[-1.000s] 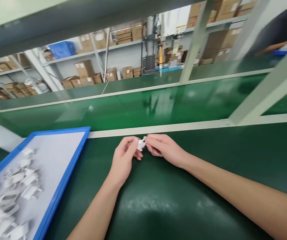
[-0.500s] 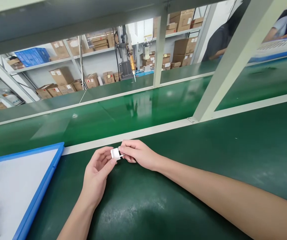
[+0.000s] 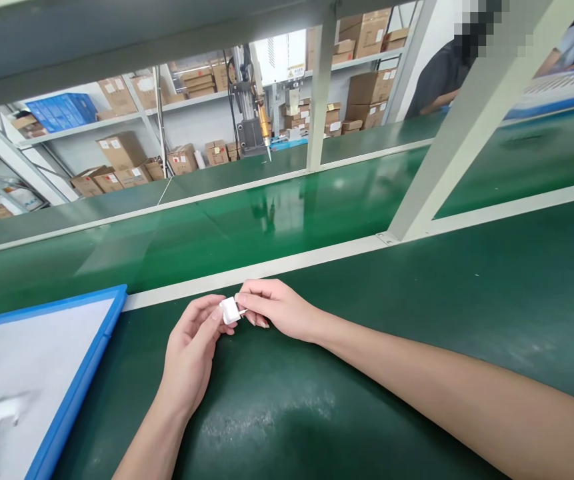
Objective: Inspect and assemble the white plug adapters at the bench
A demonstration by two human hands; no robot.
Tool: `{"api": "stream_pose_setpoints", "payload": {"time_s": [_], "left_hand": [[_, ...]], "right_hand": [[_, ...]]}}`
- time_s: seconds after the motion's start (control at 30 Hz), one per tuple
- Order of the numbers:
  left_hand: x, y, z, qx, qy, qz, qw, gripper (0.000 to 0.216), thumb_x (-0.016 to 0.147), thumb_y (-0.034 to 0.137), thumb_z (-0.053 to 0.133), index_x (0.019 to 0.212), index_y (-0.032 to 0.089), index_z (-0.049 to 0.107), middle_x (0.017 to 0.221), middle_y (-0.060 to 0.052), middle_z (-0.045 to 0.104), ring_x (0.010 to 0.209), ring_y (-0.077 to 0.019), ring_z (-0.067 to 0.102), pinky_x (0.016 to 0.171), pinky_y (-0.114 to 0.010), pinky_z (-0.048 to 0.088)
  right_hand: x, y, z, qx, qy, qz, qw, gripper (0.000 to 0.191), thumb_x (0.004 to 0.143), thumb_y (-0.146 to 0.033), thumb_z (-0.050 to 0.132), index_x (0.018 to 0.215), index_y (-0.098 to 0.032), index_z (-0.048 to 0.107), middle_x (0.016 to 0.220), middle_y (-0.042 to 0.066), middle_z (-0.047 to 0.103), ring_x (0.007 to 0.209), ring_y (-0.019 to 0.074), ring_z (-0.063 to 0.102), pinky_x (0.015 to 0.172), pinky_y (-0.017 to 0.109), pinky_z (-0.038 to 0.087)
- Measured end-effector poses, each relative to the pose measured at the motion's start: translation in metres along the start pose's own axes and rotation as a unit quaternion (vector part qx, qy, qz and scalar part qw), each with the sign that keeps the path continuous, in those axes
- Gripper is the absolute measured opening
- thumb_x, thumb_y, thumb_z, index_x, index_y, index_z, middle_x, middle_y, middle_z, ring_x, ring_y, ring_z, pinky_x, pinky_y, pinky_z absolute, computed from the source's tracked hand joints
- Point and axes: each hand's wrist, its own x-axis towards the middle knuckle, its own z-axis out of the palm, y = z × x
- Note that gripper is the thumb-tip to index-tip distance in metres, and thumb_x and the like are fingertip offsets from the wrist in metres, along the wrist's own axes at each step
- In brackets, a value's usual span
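Note:
A small white plug-in charger (image 3: 230, 311) with thin pins sits between my two hands, above the green work surface. My left hand (image 3: 194, 340) pinches its body from the left, thumb on the near face and fingers behind. From the right, my right hand (image 3: 271, 307) grips the pin side between thumb and index finger, its other fingers curled below. At the lower left, more white plug-in chargers (image 3: 4, 411) lie in a blue-rimmed tray (image 3: 84, 387) with a pale base; some are cut off by the frame edge.
Beyond a pale rail (image 3: 261, 270) runs a shiny green conveyor belt (image 3: 207, 233). A slanted metal post (image 3: 467, 143) rises at the right. Across the belt stand a machine with an orange-and-silver nozzle (image 3: 265, 127) and shelves of cardboard boxes (image 3: 123, 152). A person (image 3: 434, 83) sits at the far right.
My left thumb has shifted up onto the charger's near face, and its fingers now show below. The charger is tilted slightly differently. Another charger, blurred, has appeared in the tray.

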Motion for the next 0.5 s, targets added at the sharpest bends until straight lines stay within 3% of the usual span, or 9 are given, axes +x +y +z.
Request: {"api": "stream_pose_setpoints", "payload": {"time_s": [0.13,0.3,0.4,0.5], "left_hand": [[0.0,0.001,0.001,-0.003,-0.016,0.002,1.0,0.037,0.088,0.039,0.073,0.114,0.016,0.06,0.09,-0.005,0.064,0.074,-0.0125,0.061,0.066,-0.023,0.049],[0.0,0.0,0.002,-0.017,-0.004,-0.006,1.0,0.037,0.092,0.044,0.068,0.113,0.015,0.06,0.097,-0.008,0.065,0.08,-0.0151,0.064,0.073,-0.027,0.052],[-0.001,0.0,0.002,-0.009,0.008,-0.007,1.0,0.041,0.094,0.05,0.064,0.113,0.014,0.06,0.099,-0.008,0.066,0.078,-0.0145,0.064,0.071,-0.026,0.053],[-0.004,0.002,0.0,-0.006,-0.013,-0.008,1.0,0.046,0.094,0.054,0.061,0.114,0.013,0.059,0.09,-0.008,0.067,0.075,-0.0151,0.064,0.072,-0.027,0.053]], "right_hand": [[-0.002,0.0,0.002,-0.024,0.026,-0.013,0.999,0.035,0.099,-0.045,0.054,0.081,-0.015,0.053,0.067,-0.002,0.05,0.053,0.0092,0.043,0.051,0.021,0.033],[-0.005,-0.002,0.004,-0.07,0.063,-0.049,0.994,0.021,0.103,-0.03,0.051,0.089,-0.016,0.059,0.07,-0.002,0.054,0.057,0.0096,0.047,0.054,0.021,0.036],[-0.006,-0.002,0.007,-0.147,0.117,-0.139,0.972,0.017,0.102,-0.019,0.052,0.089,-0.016,0.062,0.077,-0.001,0.057,0.065,0.0104,0.051,0.062,0.022,0.04],[-0.007,-0.001,0.012,-0.218,0.126,-0.258,0.933,0.016,0.102,-0.013,0.051,0.092,-0.016,0.062,0.088,0.002,0.058,0.076,0.0125,0.055,0.069,0.023,0.044]]}}
